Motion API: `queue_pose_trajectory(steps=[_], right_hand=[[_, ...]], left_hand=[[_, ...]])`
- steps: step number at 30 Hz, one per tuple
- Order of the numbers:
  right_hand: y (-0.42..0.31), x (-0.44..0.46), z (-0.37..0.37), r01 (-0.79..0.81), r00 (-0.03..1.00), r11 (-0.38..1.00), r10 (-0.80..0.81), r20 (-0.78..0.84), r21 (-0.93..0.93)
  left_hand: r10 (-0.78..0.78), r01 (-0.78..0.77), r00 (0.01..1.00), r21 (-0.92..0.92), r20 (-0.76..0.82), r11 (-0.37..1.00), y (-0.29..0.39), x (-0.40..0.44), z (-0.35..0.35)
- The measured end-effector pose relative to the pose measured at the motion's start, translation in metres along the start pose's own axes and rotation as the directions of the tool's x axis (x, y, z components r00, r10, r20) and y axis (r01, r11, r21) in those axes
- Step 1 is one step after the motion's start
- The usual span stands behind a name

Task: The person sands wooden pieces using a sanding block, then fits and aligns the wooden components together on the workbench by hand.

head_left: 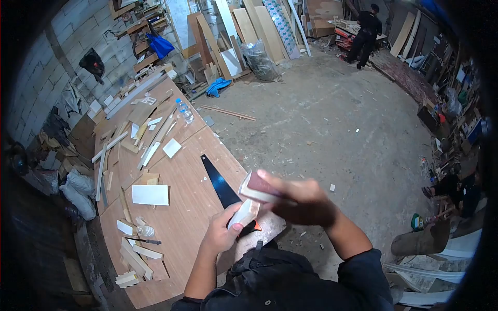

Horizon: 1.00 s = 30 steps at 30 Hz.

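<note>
My left hand (pixel 224 230) is closed round a small pale wooden block (pixel 245 216), held above the near right edge of the workbench. In my right hand (pixel 301 199), which is blurred by motion, is a sanding block (pixel 261 185) with reddish-brown sandpaper over a pale core. The sanding block lies just above the far end of the wooden block; whether they touch I cannot tell. Under my hands a handsaw (pixel 219 180) rests on the bench, its dark blade pointing away from me. Only a bit of its orange handle shows.
Wood offcuts and a white board (pixel 150 195) lie about the plywood workbench (pixel 187 228). A water bottle (pixel 184 111) stands near its right edge. Planks (pixel 259 31) lean on the back wall. One person (pixel 366 33) stands at the far right; another sits at the right edge.
</note>
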State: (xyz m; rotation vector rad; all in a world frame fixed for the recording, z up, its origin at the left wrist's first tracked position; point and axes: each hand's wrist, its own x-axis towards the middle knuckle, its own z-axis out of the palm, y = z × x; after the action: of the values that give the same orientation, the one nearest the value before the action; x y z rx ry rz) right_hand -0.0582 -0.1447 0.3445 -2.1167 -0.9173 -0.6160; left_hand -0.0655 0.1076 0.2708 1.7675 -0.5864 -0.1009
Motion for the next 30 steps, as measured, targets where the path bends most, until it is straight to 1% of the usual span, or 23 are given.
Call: queue_pose_trajectory(steps=[1,2,3,5,6,7,8,9,10,11,12,13,15,16,18,19,21,22,23,24,25,28,30], right_hand=[[-0.005,-0.001,-0.001,-0.006,0.997,0.998,0.011,0.073,-0.07],[-0.007,0.0,0.006,0.1,0.995,0.994,-0.1,0.013,0.038],[-0.012,-0.002,0.003,0.11,0.985,0.991,-0.118,0.127,0.073],[-0.018,0.002,0.007,0.029,0.97,0.997,-0.044,0.239,0.065],[-0.021,0.0,0.005,0.024,0.969,0.997,-0.04,0.242,0.068],[-0.021,0.001,0.001,0.048,0.979,0.995,-0.064,0.194,0.084],[-0.019,0.004,-0.001,0.082,0.985,0.992,-0.095,0.14,0.099],[-0.016,0.004,0.001,0.092,0.984,0.99,-0.106,0.14,0.105],[-0.013,0.0,0.006,0.07,0.993,0.997,-0.072,-0.091,-0.021],[-0.014,0.0,0.008,0.013,0.945,0.99,-0.057,-0.321,-0.137],[-0.021,0.008,0.002,-0.073,0.938,0.997,0.08,-0.336,0.033],[-0.02,0.01,0.004,-0.073,0.938,0.997,0.08,-0.337,0.035],[-0.017,0.012,0.006,-0.018,0.97,0.993,-0.011,-0.243,-0.117],[-0.013,0.005,0.015,-0.003,0.984,0.998,-0.009,-0.178,-0.065],[-0.012,-0.001,0.025,0.093,0.99,0.994,-0.098,-0.104,-0.053],[-0.011,-0.003,0.032,0.152,0.984,0.988,-0.155,-0.087,-0.034],[-0.011,-0.004,0.037,0.192,0.979,0.98,-0.195,-0.065,-0.054],[-0.008,0.0,0.034,0.199,0.979,0.976,-0.202,-0.026,-0.082],[-0.007,0.004,0.032,0.207,0.978,0.972,-0.206,0.015,-0.112],[-0.005,0.005,0.032,0.19,0.982,0.974,-0.187,0.038,-0.12],[-0.005,0.005,0.034,0.193,0.981,0.974,-0.189,0.041,-0.123],[-0.001,0.008,0.042,0.192,0.98,0.969,-0.196,-0.011,-0.155],[0.003,0.011,0.043,0.1,0.988,0.971,-0.122,-0.093,-0.215]], left_hand=[[0.027,-0.028,0.999,-0.022,-0.019,0.999,-0.005,-0.001,0.0],[0.0,0.0,1.0,0.006,0.01,1.0,-0.002,0.001,-0.003],[-0.007,0.007,1.0,0.006,0.005,1.0,-0.001,-0.001,-0.005],[-0.021,0.022,1.0,-0.039,0.018,0.999,0.0,-0.003,-0.008],[-0.073,0.073,0.997,0.015,0.024,0.997,0.006,0.002,-0.01],[-0.071,0.071,0.997,0.014,0.017,0.997,0.005,0.0,-0.007],[-0.131,0.125,0.991,-0.164,-0.029,0.979,0.004,-0.001,-0.003],[-0.204,0.172,0.977,-0.339,-0.061,0.925,0.004,-0.003,-0.003],[-0.23,0.202,0.973,-0.377,-0.03,0.904,0.005,-0.002,-0.004],[-0.236,0.206,0.971,-0.376,-0.035,0.903,0.005,-0.004,-0.004],[-0.243,0.22,0.97,-0.431,0.002,0.875,0.005,-0.006,-0.004],[-0.244,0.233,0.969,-0.484,0.042,0.844,0.005,-0.006,-0.003],[-0.223,0.216,0.974,-0.49,0.045,0.845,0.01,-0.006,0.001],[-0.254,0.24,0.966,-0.575,0.057,0.782,0.01,-0.007,0.003],[-0.294,0.261,0.953,-0.692,0.074,0.673,0.01,-0.009,0.004],[-0.294,0.263,0.953,-0.69,0.077,0.674,0.008,-0.011,0.005],[-0.282,0.27,0.957,-0.56,0.067,0.783,0.001,-0.016,0.004],[-0.267,0.267,0.958,-0.651,0.102,0.71,0.003,-0.019,0.005],[-0.265,0.269,0.958,-0.65,0.107,0.711,0.004,-0.017,0.006],[-0.291,0.305,0.944,-0.735,0.152,0.606,0.005,-0.014,0.006],[-0.311,0.335,0.93,-0.805,0.198,0.489,0.006,-0.012,0.007],[-0.332,0.357,0.918,-0.818,0.218,0.45,0.007,-0.009,0.002],[-0.349,0.368,0.91,-0.827,0.225,0.425,0.008,-0.012,0.002]])
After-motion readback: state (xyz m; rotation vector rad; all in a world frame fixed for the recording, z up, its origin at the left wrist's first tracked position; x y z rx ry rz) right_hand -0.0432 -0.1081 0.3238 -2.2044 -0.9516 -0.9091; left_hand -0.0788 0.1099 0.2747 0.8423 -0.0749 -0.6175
